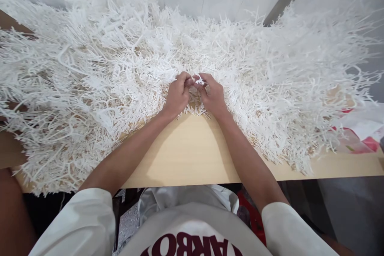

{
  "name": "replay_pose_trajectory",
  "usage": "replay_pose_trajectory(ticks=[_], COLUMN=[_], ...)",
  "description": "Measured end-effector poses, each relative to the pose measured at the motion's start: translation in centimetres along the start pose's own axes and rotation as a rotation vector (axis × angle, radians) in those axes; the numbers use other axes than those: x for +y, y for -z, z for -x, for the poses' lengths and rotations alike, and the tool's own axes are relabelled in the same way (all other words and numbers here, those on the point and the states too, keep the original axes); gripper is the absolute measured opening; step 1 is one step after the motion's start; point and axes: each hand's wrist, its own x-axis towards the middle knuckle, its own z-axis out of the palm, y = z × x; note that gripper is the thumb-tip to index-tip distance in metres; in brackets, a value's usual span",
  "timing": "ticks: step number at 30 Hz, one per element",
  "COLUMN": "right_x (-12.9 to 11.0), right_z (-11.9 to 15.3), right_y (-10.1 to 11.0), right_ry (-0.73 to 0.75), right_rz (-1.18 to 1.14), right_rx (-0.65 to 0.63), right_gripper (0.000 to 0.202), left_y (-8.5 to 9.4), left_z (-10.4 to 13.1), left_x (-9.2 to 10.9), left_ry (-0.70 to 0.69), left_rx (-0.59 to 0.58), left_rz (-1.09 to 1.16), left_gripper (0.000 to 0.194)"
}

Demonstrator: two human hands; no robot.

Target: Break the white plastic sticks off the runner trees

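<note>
White stringy plastic-looking bits (186, 48) are heaped across pretty much the whole back of the pale wood-look table (192, 148), with a clear-and-red bag (357, 140) by the heap's right end. Both hands are at the front middle of the heap, close together: left hand (179, 94) curled into a tight pinch, can't tell on what, right hand (213, 94) nipping a tiny branched white piece (200, 81) between thumb and finger.

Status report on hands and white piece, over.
Right hand pinching small white piece. Left hand close beside, fingers curled. White bristly pile crowding both sides.
</note>
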Motion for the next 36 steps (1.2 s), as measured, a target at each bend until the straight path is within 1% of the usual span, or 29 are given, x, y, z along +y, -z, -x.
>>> replay_pose_trajectory(ticks=[2,5,7,9,13,17,21,24,28,31,32,35,36], right_x=[-0.1,0.1,0.2,0.2,-0.2,-0.6,-0.9,-1.2,-1.7,-2.0,-2.0,-1.9,-1.8], right_z=[0.0,0.0,0.0,0.0,0.0,0.0,-0.1,-0.2,-0.5,-0.7,-0.6,-0.3,-0.2], right_y=[0.1,0.1,0.1,0.1,0.0,0.1,0.2,0.1,-0.3,-0.5,-0.5,-0.4,-0.4], right_ry=[-0.017,-0.049,-0.047,-0.034,-0.025,-0.021,-0.023,-0.017,0.049,0.106,0.119,0.147,0.143], right_rz=[-0.005,-0.009,-0.006,-0.006,-0.045,-0.071,-0.094,-0.098,-0.088,-0.081,-0.07,-0.029,-0.027], right_rx=[0.0,0.005,-0.001,-0.007,-0.007,-0.008,-0.043,-0.067,-0.062,-0.064,-0.078,-0.14,-0.125], right_gripper=[0.031,0.037,0.038,0.037,0.032,0.032,0.029,0.023,0.013,0.014,0.015,0.017,0.017], left_y=[0.1,0.2,0.2,0.2,0.3,0.3,0.4,0.5,0.7,0.7,0.7,0.8,0.8], left_z=[-0.1,-0.2,-0.2,-0.1,0.1,0.0,-0.1,0.0,0.4,0.5,0.4,0.1,0.0], left_x=[0.2,0.2,0.2,0.1,0.4,0.4,0.3,0.4,0.9,1.0,0.9,0.4,0.3], left_ry=[-0.008,-0.053,-0.083,-0.098,-0.105,-0.067,0.033,0.065,0.035,0.044,0.061,0.148,0.163], left_rx=[0.012,-0.021,-0.025,0.012,0.073,0.052,0.044,0.084,0.165,0.186,0.206,0.326,0.352], left_rz=[-0.003,-0.022,-0.054,-0.079,-0.09,-0.018,0.09,0.102,0.089,0.094,0.098,0.114,0.112], left_gripper=[0.017,0.022,0.019,0.017,0.022,0.02,0.017,0.02,0.024,0.03,0.033,0.043,0.045])
